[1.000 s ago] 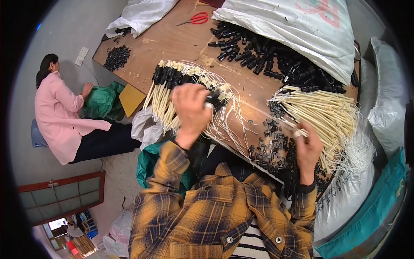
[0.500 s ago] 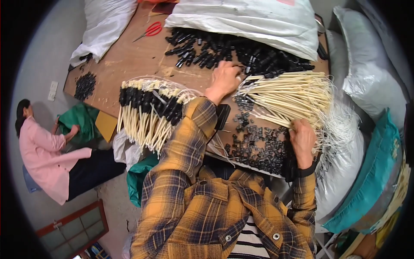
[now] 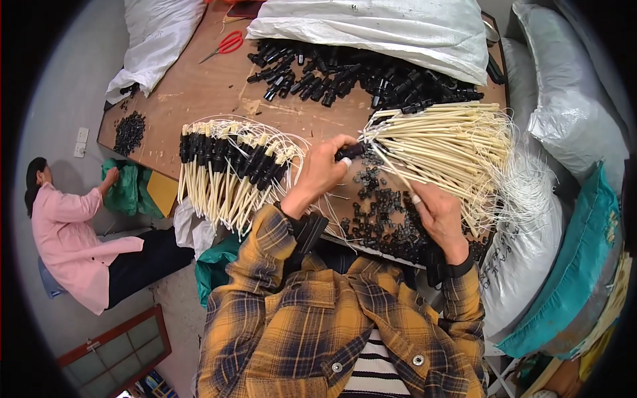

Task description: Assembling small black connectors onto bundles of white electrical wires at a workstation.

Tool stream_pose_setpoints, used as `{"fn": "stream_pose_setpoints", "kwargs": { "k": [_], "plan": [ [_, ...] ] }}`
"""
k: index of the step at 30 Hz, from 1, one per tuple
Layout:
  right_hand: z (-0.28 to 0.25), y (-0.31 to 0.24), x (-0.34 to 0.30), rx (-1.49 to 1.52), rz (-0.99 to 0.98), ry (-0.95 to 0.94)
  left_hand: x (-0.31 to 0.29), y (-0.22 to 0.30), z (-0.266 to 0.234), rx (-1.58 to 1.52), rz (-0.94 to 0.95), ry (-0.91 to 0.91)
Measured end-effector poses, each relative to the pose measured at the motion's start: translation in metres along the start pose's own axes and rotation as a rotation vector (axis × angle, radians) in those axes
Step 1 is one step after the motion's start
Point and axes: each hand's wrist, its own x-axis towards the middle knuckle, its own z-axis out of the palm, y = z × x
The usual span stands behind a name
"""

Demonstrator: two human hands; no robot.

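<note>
My left hand (image 3: 320, 174) is closed round a black plastic sleeve (image 3: 351, 152), whose dark end points right. My right hand (image 3: 438, 215) pinches one thin cream stick (image 3: 397, 172), its tip slanting up toward the sleeve; whether the two touch I cannot tell. Beyond the right hand spreads a fanned bundle of similar cream sticks (image 3: 444, 139) with white strings (image 3: 524, 189) at their outer ends. Left of my left hand lies a row of sticks fitted with black sleeves (image 3: 229, 159). Small black clips (image 3: 378, 215) are scattered between and below my hands.
A heap of black sleeves (image 3: 332, 76) spills from a white sack (image 3: 371, 30) at the far side. Red-handled scissors (image 3: 230, 42) and a pile of small black parts (image 3: 130, 132) lie left. Stuffed sacks (image 3: 564, 86) crowd the right. A person in pink (image 3: 73, 225) sits left, handling green cloth.
My left hand has come back from the heap toward me with a black sleeve. My right hand has moved left from the bundle, drawing out one cream stick.
</note>
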Motion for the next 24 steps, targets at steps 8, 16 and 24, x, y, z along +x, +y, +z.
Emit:
{"fn": "stream_pose_setpoints", "kwargs": {
  "k": [8, 16, 24],
  "plan": [
    [0.024, -0.023, -0.004, -0.225, -0.254, -0.089, -0.021, -0.001, 0.035, 0.214, 0.694, 0.063],
    [0.020, -0.024, 0.002, 0.058, -0.026, 0.151, -0.049, 0.055, 0.026, 0.593, 0.770, -0.077],
    [0.007, -0.037, 0.000, 0.476, 0.103, -0.212, -0.038, -0.006, 0.010, 0.065, -0.093, -0.025]
  ]
}}
